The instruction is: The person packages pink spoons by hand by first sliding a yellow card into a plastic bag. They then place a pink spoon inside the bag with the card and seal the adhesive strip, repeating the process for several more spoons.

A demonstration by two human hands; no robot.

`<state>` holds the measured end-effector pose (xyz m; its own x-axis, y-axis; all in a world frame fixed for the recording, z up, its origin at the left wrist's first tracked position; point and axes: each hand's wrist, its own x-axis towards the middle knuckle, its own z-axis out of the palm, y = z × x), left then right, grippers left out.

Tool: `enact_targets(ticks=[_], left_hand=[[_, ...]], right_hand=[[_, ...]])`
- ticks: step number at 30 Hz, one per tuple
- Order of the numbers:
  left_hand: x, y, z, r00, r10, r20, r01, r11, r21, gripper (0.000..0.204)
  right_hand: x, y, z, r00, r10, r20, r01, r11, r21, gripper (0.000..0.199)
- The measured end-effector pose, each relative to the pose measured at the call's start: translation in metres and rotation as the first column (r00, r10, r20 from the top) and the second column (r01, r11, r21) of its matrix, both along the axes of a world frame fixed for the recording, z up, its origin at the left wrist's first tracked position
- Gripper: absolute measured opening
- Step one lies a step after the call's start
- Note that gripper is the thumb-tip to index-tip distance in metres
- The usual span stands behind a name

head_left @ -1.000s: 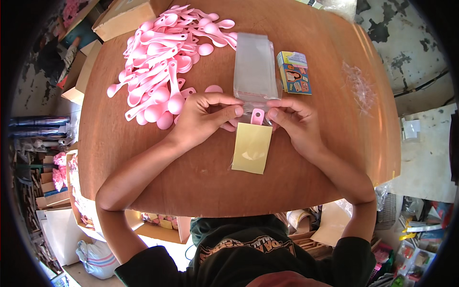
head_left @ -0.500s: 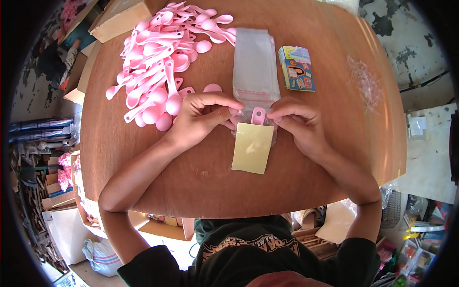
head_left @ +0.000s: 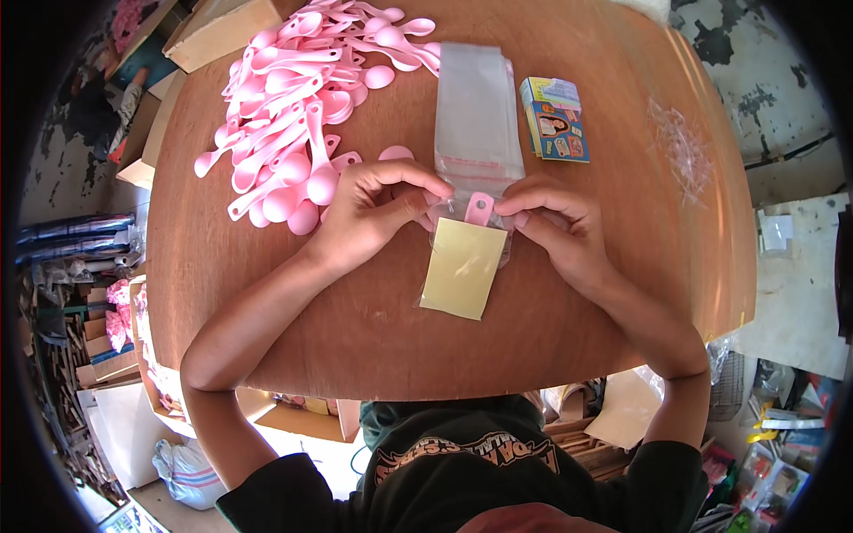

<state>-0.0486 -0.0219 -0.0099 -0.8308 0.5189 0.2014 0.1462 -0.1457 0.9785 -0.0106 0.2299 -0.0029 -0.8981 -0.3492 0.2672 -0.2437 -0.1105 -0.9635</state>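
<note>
Between my hands is a clear plastic bag [head_left: 456, 210] with a yellow card [head_left: 463, 269] in it, tilted a little. A pink spoon's handle [head_left: 479, 208], with a hole at its end, sticks up past the card's top edge; the rest of the spoon is hidden. My left hand [head_left: 373, 211] pinches the bag's upper left corner between thumb and finger. On the other side, my right hand [head_left: 560, 222] pinches the upper right edge beside the handle. Just beyond my fingers lies a stack of clear plastic bags [head_left: 480, 111].
A large heap of pink spoons [head_left: 289, 124] covers the table's far left. Right of the bag stack lies a stack of printed cards [head_left: 557, 120]. Thin plastic strips [head_left: 682, 151] are scattered farther right. A cardboard box [head_left: 222, 31] stands at the far left edge of the wooden table [head_left: 355, 355].
The card's lower end has swung slightly left and up, so the bag tilts more. Both hands keep their pinch on the bag.
</note>
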Motion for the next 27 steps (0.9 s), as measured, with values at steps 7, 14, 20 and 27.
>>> enact_targets(ticks=[7,14,20,27], left_hand=[[0.0007,0.0001,0.0010,1.000,0.007,-0.013,-0.007,1.000,-0.017,0.017],[0.0014,0.0004,0.0016,0.998,0.015,0.058,-0.015,1.000,-0.010,0.021],[0.0011,0.0012,0.0022,0.996,0.011,0.092,-0.012,1.000,0.011,0.022],[0.0011,-0.0011,0.0040,0.979,-0.031,0.200,0.010,0.995,0.104,0.016]], right_hand=[[0.0004,0.0014,0.0012,1.000,0.014,-0.014,-0.014,0.999,0.041,0.036],[0.0019,0.0007,-0.0004,0.999,0.011,-0.030,-0.010,0.999,0.041,0.038],[0.0016,-0.0003,0.0001,0.998,-0.004,-0.058,0.007,0.999,0.050,0.039],[0.0019,-0.0011,0.0010,0.993,-0.018,-0.117,0.029,0.996,0.089,0.029]])
